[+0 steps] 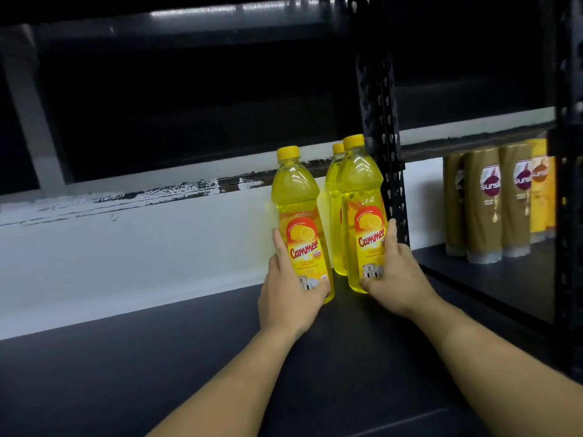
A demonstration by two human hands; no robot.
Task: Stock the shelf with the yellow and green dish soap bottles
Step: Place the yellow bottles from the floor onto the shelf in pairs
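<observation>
Three yellow dish soap bottles stand upright on the dark shelf (157, 357). My left hand (288, 291) grips the lower part of the left yellow bottle (298, 203). My right hand (399, 272) wraps the base of the right yellow bottle (359, 184), which stands close to the black upright post. A third yellow bottle (335, 178) stands behind the right one, mostly hidden by it. No green bottle is in view.
A perforated black post (383, 127) rises just right of the bottles. Beyond it, several brown and gold shampoo bottles (484, 203) stand on the neighbouring shelf. A white wall (126, 247) backs the shelf, and another black shelf board (189, 17) runs overhead.
</observation>
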